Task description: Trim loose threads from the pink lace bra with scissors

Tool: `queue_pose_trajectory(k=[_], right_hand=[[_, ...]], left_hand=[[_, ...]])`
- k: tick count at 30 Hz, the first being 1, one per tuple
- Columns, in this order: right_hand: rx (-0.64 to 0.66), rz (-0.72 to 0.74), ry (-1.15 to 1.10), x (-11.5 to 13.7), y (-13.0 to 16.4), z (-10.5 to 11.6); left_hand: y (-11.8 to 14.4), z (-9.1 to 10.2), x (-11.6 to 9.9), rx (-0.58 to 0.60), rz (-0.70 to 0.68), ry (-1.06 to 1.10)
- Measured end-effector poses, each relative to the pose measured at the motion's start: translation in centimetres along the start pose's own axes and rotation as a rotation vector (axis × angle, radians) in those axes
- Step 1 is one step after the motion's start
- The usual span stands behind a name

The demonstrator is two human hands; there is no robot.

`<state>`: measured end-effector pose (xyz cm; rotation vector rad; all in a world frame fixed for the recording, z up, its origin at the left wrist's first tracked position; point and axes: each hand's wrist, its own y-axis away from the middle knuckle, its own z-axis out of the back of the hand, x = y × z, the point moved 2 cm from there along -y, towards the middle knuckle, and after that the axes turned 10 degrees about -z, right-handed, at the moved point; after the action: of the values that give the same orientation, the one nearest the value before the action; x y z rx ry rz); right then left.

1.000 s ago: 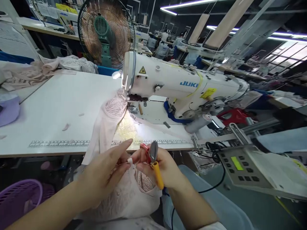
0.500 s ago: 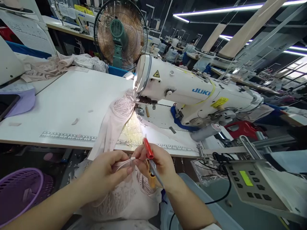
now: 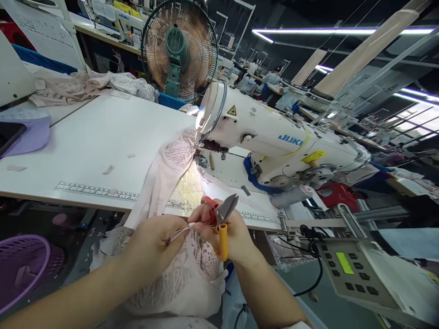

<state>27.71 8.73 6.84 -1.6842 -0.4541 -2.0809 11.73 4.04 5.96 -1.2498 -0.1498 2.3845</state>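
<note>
Both hands (image 3: 154, 246) pinching strap (image 3: 180, 233), right (image 3: 228, 235) gripping snips (image 3: 222, 217)

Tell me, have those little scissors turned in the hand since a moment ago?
Yes. The thread snips have swung round: against the ruler strip on the table edge, their blades now point up and right in the right hand.

A pale pink lace garment (image 3: 178, 278) is draped from the counter (image 3: 85, 137) edge down into the lap, its upper end lying under the sewing machine's needle. A thin strap end (image 3: 180, 233) of it is pinched and held taut between both hands. Small thread snips (image 3: 221, 219), with red and yellow handles and grey blades slightly parted, are held pointing up and right, just beside the strap.
</note>
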Motion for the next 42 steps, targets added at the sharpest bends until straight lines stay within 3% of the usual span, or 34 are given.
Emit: queue_pose_trajectory(k=[5, 13, 19, 23, 27, 30, 34, 42], right_hand=[[0.015, -0.087, 0.007, -0.3, -0.5, -0.1], [-0.064, -0.029, 0.063, -0.4, -0.5, -0.4], [-0.117, -0.11, 0.073, -0.3, -0.5, -0.7], [0.059, -0.161, 0.08, -1.1, -0.3, 0.3], [0.386, -0.16, 0.268, -2.9, 0.8, 1.8], [0.528, -0.162, 0.421, -3.7, 1.7, 2.3], [0.556, -0.21, 0.571, -3.7, 2.2, 2.2], [0.453, -0.236, 0.697, -3.9, 2.3, 2.1]], left_hand=[[-0.2, 0.1, -0.2, 0.021, 0.046, 0.065], [-0.5, -0.1, 0.4, 0.097, 0.483, 0.697], [-0.7, -0.2, 0.7, 0.081, 0.568, 0.811], [-1.0, -0.1, 0.9, 0.065, 0.508, 0.697], [-1.2, 0.2, 1.3, 0.072, 0.494, 0.67], [-1.5, 0.3, 1.5, 0.131, 0.522, 0.643], [-2.0, 0.3, 1.6, 0.136, 0.61, 0.719], [-2.0, -0.1, 2.1, 0.083, 0.704, 0.883]])
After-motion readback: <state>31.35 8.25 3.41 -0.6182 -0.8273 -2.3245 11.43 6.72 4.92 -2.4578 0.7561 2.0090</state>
